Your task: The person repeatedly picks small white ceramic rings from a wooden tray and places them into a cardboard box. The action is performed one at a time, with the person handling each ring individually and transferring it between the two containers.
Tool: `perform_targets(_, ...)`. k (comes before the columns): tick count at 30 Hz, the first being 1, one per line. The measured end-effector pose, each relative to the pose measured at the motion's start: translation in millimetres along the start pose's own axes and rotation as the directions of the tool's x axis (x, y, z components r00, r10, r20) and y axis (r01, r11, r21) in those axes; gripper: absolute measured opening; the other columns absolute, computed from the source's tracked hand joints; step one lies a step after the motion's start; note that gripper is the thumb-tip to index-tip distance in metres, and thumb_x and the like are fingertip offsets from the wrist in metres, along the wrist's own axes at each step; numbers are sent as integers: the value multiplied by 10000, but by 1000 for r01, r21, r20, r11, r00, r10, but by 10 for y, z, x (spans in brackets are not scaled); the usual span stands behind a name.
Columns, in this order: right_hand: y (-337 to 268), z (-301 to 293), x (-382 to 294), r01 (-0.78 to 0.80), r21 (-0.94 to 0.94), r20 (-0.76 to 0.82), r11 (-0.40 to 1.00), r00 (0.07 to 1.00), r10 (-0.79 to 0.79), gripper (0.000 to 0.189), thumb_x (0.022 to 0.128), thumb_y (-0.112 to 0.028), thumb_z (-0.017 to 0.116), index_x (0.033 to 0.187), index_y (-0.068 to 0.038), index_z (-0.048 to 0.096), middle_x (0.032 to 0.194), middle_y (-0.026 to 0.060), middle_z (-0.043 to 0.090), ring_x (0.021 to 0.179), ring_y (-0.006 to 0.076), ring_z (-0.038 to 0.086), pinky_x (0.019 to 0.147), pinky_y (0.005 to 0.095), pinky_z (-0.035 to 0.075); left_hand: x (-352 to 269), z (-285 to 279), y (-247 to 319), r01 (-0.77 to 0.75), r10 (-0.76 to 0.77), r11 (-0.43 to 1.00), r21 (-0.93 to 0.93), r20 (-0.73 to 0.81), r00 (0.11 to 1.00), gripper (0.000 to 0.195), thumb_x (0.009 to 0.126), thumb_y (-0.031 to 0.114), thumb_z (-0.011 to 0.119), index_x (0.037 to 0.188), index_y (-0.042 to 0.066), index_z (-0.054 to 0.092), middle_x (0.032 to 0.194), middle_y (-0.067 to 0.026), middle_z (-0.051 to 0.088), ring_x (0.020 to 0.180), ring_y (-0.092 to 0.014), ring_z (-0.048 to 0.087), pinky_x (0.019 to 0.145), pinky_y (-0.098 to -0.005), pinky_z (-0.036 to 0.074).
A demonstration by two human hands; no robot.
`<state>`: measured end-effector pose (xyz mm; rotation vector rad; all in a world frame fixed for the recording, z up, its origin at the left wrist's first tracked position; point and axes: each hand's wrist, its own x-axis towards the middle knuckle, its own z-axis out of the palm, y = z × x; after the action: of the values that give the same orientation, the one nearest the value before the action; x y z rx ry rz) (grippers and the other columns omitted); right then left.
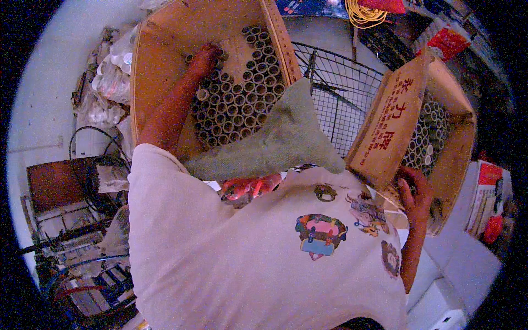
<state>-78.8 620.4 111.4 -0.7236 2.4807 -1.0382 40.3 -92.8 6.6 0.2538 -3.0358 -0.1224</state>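
Note:
My left hand [208, 60] reaches deep into a large cardboard box [154, 78]. Its curled fingers are at the upper left end of many upright open tubes [243, 99]; whether they grip one is hidden. A grey-green cloth [284, 128] lies over the near edge of this box. On the right, my right hand [414, 192] is at the near end of a second cardboard box [385, 123], which has printed writing on its flap. Its fingers bend over something small and dark that I cannot make out. Similar tubes [427, 132] stand inside that box.
A black wire rack [338, 90] stands between the boxes. Beyond it hangs a coiled yellow cord [365, 14]. Plastic bags [113, 82] are heaped left of the large box, above black cables [88, 130]. A white box-like object [437, 305] sits at lower right.

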Motion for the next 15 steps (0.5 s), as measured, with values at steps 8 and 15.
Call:
perform_targets(8, -78, 3, -27, 36, -18, -19, 999, 999, -36, 277, 832, -181, 670, 1065, -32, 646, 1013, 136, 667, 927, 271, 649, 850, 368, 498, 42, 140, -259, 135, -136, 990, 34, 29, 990, 346, 687, 65, 639, 1030, 22, 648, 1083, -214, 604, 967, -419, 590, 845, -467, 490)
perform_targets(15, -89, 38, -18, 76, -25, -45, 997, 996, -77, 261, 826, -167, 680, 1048, -32, 651, 984, 131, 675, 916, 274, 654, 827, 369, 505, 138, 120, -416, 246, -246, 969, 16, 41, 968, 418, 666, 132, 717, 1074, 59, 664, 1026, -182, 668, 922, -351, 647, 825, -433, 509)
